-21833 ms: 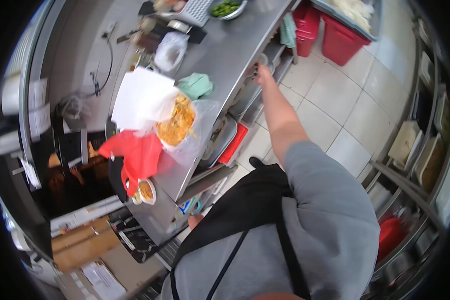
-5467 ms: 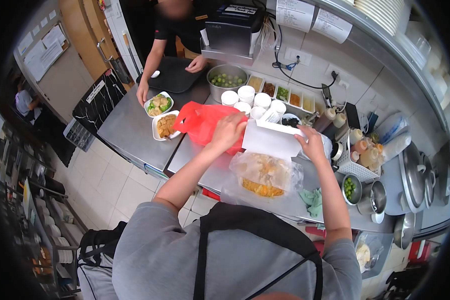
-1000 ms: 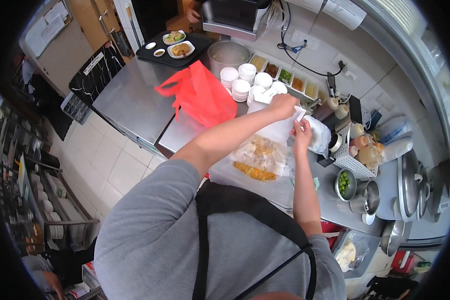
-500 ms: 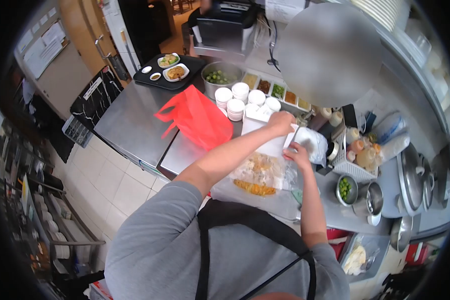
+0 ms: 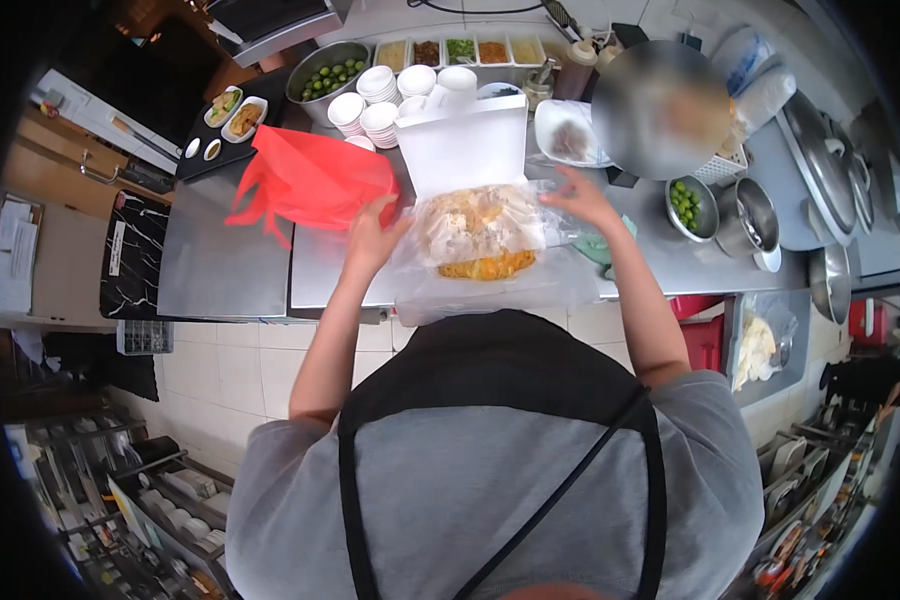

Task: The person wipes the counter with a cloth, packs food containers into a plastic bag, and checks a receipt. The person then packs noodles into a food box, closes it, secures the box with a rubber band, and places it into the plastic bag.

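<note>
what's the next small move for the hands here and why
Probably tip the white lid forward over the food: it stands open behind it, and the left hand and right hand are at either side, seemingly holding neither.

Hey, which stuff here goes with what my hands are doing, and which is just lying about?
In the job, most likely:
open white box
orange-yellow food
translucent wrap over it, between left hand and right hand
red bag beside left hand

Probably just lying about:
green cloth
stacked white cups
metal bowl of green pieces
dark tray
</note>
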Tool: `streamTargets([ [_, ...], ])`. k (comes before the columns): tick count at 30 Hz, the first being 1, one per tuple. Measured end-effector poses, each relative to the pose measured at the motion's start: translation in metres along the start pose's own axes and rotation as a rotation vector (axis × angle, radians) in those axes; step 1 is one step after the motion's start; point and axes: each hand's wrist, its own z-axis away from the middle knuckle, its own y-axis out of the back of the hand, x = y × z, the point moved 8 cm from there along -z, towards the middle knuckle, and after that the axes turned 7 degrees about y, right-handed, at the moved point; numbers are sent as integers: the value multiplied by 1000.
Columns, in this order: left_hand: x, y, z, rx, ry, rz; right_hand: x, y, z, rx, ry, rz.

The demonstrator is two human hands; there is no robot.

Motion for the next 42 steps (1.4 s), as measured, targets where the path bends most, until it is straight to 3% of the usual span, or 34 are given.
streamTargets([
  [2, -50, -23, 27, -188, 455, 118, 17, -20, 30, -227, -253, -351],
  [3, -57, -27, 32, -199, 459, 118, 16, -25, 42, -258, -288, -532],
  [5, -68, -53, 51, -425, 658, 643, 21, -19, 56, -221, -367, -630],
  [9, -79, -57, 63, -470, 742, 695, 28, -27, 78, -114, -527, -766],
  [12, -87, -49, 58, -420, 664, 502, 40, -39, 83, -109, -531, -742],
  [14, -59, -2, 23, -194, 284, -323, 50, -44, 83, -106, -508, -760],
  [16, 4, 25, -3, -107, 267, -362, 53, -47, 87, -107, -491, -780],
  [18, 51, -3, -18, -165, -114, -217, 49, -47, 88, -100, -468, -818],
  [20, 69, -54, -24, -337, -242, -96, 52, -50, 89, -68, -469, -854],
  [25, 50, -123, -14, -601, -247, -164, 38, -33, 122, 82, -421, -864],
  [27, 48, -123, -13, -598, -248, -158, 33, -27, 154, 148, -435, -1018],
  [29, 43, -123, -12, -591, -239, -152, 5, -37, 186, -31, -484, -1305],
  [31, 42, -123, -9, -568, -283, -152, -39, -49, 200, -348, -329, -1379],
  [32, 44, -121, -8, -570, -282, -151, -56, -57, 201, -401, -322, -1366],
  [34, 46, -119, -6, -583, -245, -157, -64, -78, 190, -398, -435, -1185],
  [38, 42, -115, -6, -569, -263, -122, -88, -86, 134, -270, -360, -1109],
  [40, 37, -116, -5, -591, -274, -88, -103, -86, 104, -320, -278, -1352],
  [42, 5, -138, -11, -641, -234, 29, -103, -89, 73, -270, -330, -1467],
])
